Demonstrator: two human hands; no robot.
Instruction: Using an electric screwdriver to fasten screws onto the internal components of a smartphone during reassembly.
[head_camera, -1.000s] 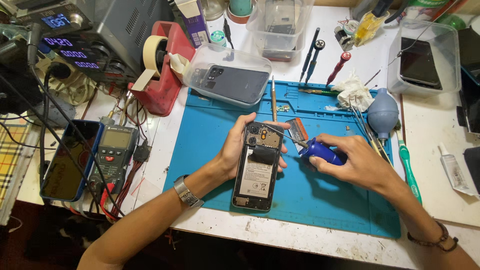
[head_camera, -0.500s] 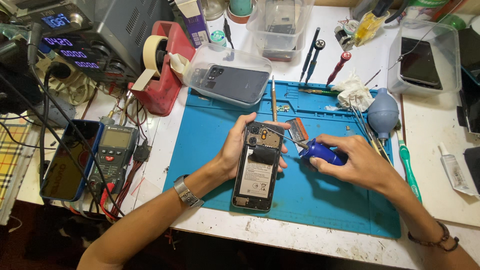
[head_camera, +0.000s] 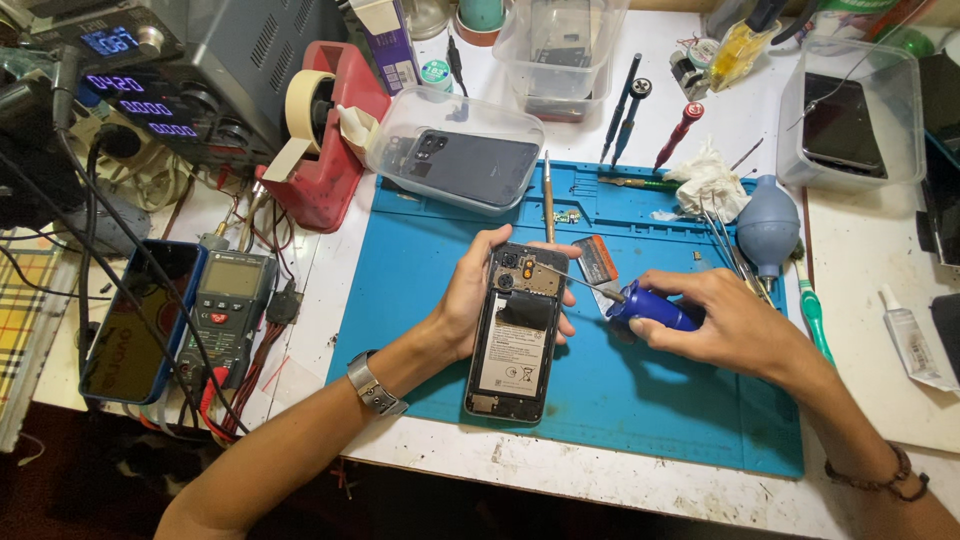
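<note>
A: Steadying the opened phone (head_camera: 518, 335) on the blue mat (head_camera: 640, 410), the left hand (head_camera: 470, 300) wraps its left edge, fingers curled over the far end; the phone lies face down near the middle of the surface, its back cover off.

B: And the right hand (head_camera: 725, 320)?

A: Closed around the blue handle of a screwdriver (head_camera: 640, 303); the thin shaft slants left, and the tip rests at the far end of the phone, close by the camera part; whether it sits in a screw head I cannot tell.

B: How far along does the work look?

A: I judge it early to middle; the cover is already removed, and what looks like it lies in the clear tub (head_camera: 455, 160) at the far edge of the mat; the battery, with its white label, and the black plate over the board are in place, so the inside has yet to be taken apart.

B: Anything else around?

A: A grey air blower (head_camera: 768, 228) and a crumpled tissue (head_camera: 708, 180) lie to the right, beyond the screwdriver; a red tape holder (head_camera: 325, 150) stands far left; a meter (head_camera: 228, 305) and another phone in a blue case (head_camera: 135, 320) lie off the mat at the left.
</note>
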